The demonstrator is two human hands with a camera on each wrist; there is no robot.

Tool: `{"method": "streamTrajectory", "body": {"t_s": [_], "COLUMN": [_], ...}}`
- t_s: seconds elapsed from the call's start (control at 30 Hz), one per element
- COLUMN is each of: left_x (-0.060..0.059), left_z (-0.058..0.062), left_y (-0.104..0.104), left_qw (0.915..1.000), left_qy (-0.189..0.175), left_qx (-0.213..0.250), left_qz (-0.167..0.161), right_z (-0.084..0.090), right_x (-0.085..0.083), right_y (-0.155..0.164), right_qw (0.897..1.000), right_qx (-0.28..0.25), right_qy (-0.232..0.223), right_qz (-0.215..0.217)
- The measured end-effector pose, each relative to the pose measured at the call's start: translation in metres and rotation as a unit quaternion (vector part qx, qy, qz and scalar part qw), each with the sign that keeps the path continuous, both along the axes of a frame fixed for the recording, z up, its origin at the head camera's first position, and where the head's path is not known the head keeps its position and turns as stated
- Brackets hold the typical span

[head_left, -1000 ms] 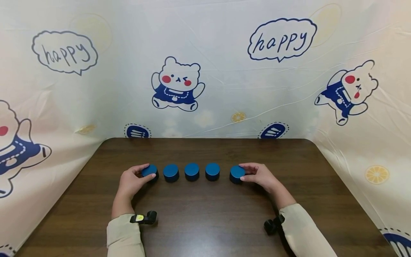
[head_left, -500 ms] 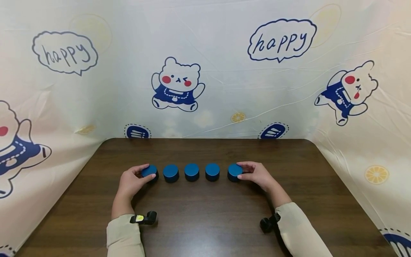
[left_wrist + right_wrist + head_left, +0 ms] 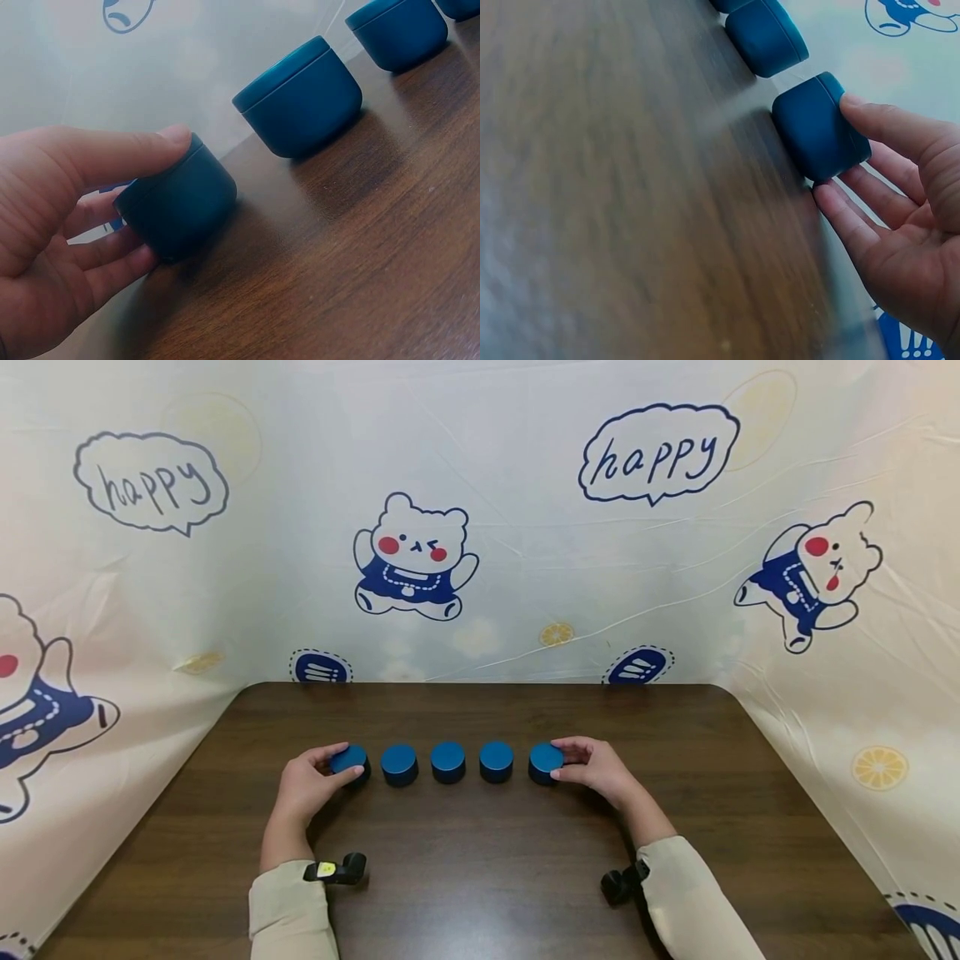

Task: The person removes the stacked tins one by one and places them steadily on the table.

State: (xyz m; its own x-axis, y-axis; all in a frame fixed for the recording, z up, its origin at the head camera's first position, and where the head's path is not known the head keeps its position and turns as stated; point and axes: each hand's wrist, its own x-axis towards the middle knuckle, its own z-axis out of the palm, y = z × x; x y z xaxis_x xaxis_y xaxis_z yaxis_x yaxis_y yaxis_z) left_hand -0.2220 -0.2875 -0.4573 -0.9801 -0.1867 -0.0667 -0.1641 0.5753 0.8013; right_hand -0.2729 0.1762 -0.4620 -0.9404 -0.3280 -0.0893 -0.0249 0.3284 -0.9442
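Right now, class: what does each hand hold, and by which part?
Left hand grips the leftmost blue jar by its side; right hand grips the rightmost blue jar likewise.

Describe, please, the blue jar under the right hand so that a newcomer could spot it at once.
On the dark wooden table five round blue jars stand in a row. It is the rightmost jar, the only one the right hand touches. The jar at the opposite end is held by the left hand.

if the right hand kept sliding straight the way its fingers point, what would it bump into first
The right hand points toward the person's left, along the row, and already holds the end tin. Going on, that tin would probably meet the next tin first; a small gap separates them.
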Motion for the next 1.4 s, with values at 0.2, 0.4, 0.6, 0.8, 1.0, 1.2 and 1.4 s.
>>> {"method": "streamTrajectory", "body": {"t_s": [0.2,0.4,0.6,0.8,1.0,1.2,1.4], "left_x": [0.001,0.000,0.001,0.001,0.000,0.000,0.003], "left_z": [0.002,0.002,0.003,0.002,0.004,0.005,0.011], "left_y": [0.001,0.002,0.006,0.008,0.005,0.002,0.006], "left_qw": [1.0000,0.9999,0.9998,0.9999,0.9999,0.9998,0.9983], "left_qy": [-0.004,-0.010,-0.018,-0.010,0.011,0.018,0.054], "left_qx": [0.001,0.003,0.005,0.006,0.006,0.007,0.001], "left_qz": [0.000,-0.003,-0.002,-0.002,-0.001,0.002,0.019], "right_z": [-0.002,-0.004,-0.008,-0.012,-0.014,-0.012,-0.003], "right_x": [0.000,0.002,0.008,0.014,0.016,0.017,0.017], "right_y": [-0.002,-0.003,0.003,0.009,0.012,0.015,0.023], "right_qw": [1.000,1.000,0.999,0.997,0.994,0.990,0.986], "right_qx": [-0.001,-0.004,-0.022,-0.062,-0.087,-0.107,-0.111], "right_qy": [0.004,0.001,0.010,0.010,0.011,0.019,0.041], "right_qz": [-0.012,-0.025,-0.025,-0.045,-0.060,-0.088,-0.117]}}
